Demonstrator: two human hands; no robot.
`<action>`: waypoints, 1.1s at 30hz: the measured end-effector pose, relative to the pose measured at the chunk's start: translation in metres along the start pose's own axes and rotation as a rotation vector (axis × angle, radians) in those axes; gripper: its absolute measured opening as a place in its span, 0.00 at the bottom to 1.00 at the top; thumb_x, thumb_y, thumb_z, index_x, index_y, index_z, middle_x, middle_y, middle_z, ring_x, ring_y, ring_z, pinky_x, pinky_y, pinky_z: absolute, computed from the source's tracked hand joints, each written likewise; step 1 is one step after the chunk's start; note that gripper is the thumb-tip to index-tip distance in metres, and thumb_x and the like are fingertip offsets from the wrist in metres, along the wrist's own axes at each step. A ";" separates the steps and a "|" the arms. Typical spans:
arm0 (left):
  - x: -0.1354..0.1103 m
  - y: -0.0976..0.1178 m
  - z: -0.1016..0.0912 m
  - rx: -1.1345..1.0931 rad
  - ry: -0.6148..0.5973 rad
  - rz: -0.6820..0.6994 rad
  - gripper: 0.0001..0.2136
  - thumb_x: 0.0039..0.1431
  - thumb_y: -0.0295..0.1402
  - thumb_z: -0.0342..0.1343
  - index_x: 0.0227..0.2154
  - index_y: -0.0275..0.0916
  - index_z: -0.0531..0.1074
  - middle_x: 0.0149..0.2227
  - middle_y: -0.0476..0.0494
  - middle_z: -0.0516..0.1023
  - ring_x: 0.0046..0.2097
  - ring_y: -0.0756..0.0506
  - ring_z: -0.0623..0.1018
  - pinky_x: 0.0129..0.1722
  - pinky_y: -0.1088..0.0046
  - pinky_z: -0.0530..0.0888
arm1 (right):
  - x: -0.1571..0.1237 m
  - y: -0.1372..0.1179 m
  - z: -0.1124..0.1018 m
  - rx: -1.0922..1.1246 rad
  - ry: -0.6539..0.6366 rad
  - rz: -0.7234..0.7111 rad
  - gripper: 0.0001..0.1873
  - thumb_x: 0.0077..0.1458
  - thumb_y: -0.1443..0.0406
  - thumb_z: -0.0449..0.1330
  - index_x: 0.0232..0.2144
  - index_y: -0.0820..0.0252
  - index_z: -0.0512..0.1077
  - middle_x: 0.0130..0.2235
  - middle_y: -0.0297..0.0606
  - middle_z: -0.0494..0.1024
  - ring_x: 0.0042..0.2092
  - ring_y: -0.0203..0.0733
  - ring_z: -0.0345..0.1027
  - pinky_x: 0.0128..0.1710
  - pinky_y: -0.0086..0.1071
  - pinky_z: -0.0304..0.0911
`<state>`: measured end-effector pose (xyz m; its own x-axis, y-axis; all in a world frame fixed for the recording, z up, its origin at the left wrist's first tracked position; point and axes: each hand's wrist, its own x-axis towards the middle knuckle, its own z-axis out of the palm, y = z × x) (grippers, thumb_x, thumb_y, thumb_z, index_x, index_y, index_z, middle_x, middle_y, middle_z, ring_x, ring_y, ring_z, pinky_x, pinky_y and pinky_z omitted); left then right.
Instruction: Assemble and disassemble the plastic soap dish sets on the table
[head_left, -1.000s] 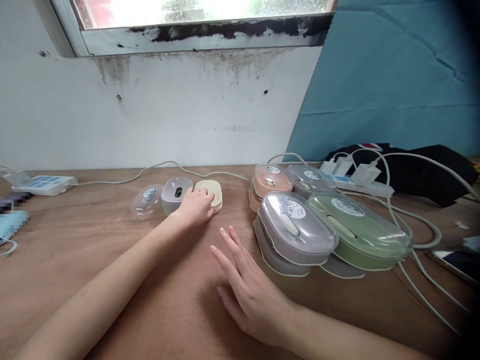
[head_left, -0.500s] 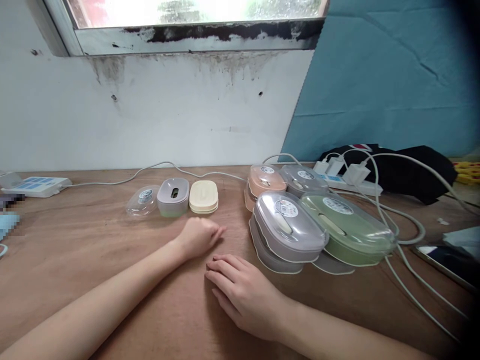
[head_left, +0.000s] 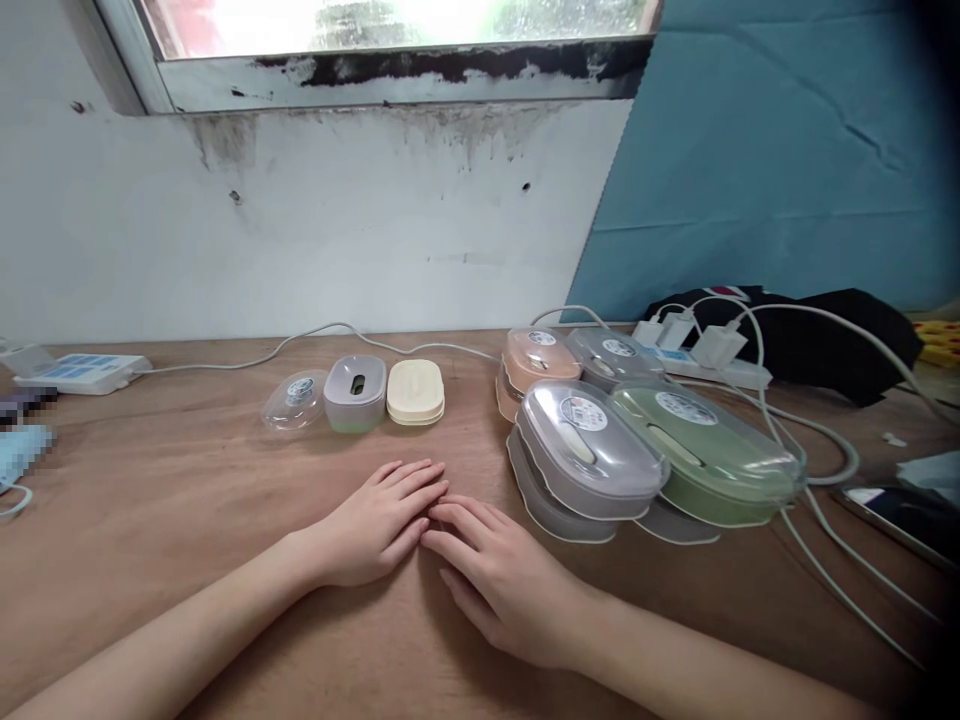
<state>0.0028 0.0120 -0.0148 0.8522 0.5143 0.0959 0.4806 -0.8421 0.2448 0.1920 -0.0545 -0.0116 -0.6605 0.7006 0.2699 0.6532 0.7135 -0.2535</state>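
Note:
My left hand [head_left: 379, 525] lies palm down on the wooden table [head_left: 172, 490], fingers stretched out and nothing in them. Its fingertips meet those of my right hand [head_left: 499, 575], which also rests on the wood with fingers extended, holding nothing. Beyond the left hand stand a small grey-lilac container [head_left: 355, 405] with a greenish base, a stack of cream lids [head_left: 415, 388], and a clear lid [head_left: 294, 405]. To the right of my hands are stacked lidded food boxes: a grey box [head_left: 589, 460], a green box [head_left: 709, 460], an orange box [head_left: 536, 365] and another grey box [head_left: 611, 360] behind.
A power strip [head_left: 86, 373] sits at the left rear, its cable [head_left: 315, 333] running along the wall. White chargers [head_left: 716, 345] fill another strip at right, with loose cables [head_left: 832, 575] and a phone [head_left: 904, 515]. A black cloth item [head_left: 832, 335] lies behind.
My left hand has drawn back toward me from near the cream lids. Its curled fingers have opened flat and now meet the right fingertips. The right hand has barely moved.

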 end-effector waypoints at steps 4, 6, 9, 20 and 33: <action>0.001 0.001 0.000 -0.008 0.018 0.008 0.22 0.63 0.31 0.42 0.59 0.39 0.53 0.61 0.39 0.56 0.62 0.42 0.54 0.59 0.56 0.55 | 0.000 0.001 0.000 -0.002 0.004 -0.003 0.16 0.56 0.70 0.49 0.46 0.63 0.66 0.48 0.47 0.69 0.53 0.47 0.58 0.52 0.43 0.58; 0.001 0.001 -0.001 -0.002 0.017 0.009 0.22 0.62 0.30 0.42 0.59 0.38 0.53 0.61 0.39 0.56 0.62 0.42 0.54 0.59 0.56 0.55 | 0.000 0.001 0.000 -0.005 0.009 -0.007 0.16 0.56 0.70 0.48 0.47 0.63 0.66 0.48 0.47 0.69 0.53 0.47 0.58 0.52 0.44 0.59; 0.000 0.001 -0.002 -0.002 0.032 0.012 0.21 0.62 0.30 0.42 0.59 0.39 0.54 0.61 0.39 0.57 0.62 0.42 0.55 0.59 0.56 0.56 | -0.001 0.001 0.000 -0.006 0.012 -0.012 0.16 0.56 0.70 0.48 0.46 0.64 0.66 0.48 0.47 0.69 0.53 0.47 0.58 0.52 0.44 0.59; 0.001 0.001 -0.002 -0.001 0.035 0.023 0.21 0.62 0.30 0.43 0.58 0.38 0.55 0.60 0.39 0.58 0.62 0.42 0.55 0.58 0.58 0.56 | -0.001 0.000 -0.001 -0.010 0.007 -0.012 0.16 0.56 0.70 0.48 0.46 0.63 0.66 0.48 0.47 0.69 0.53 0.48 0.58 0.52 0.44 0.59; -0.009 0.010 -0.002 0.022 0.070 0.004 0.14 0.59 0.28 0.45 0.48 0.34 0.63 0.58 0.36 0.62 0.60 0.42 0.59 0.58 0.59 0.58 | -0.011 -0.006 -0.027 -0.383 0.252 -0.098 0.10 0.54 0.72 0.50 0.37 0.63 0.69 0.37 0.44 0.72 0.42 0.46 0.65 0.43 0.41 0.63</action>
<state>-0.0003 -0.0007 -0.0115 0.8381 0.5201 0.1644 0.4820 -0.8472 0.2234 0.2059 -0.0668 0.0120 -0.6468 0.5720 0.5044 0.7128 0.6886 0.1332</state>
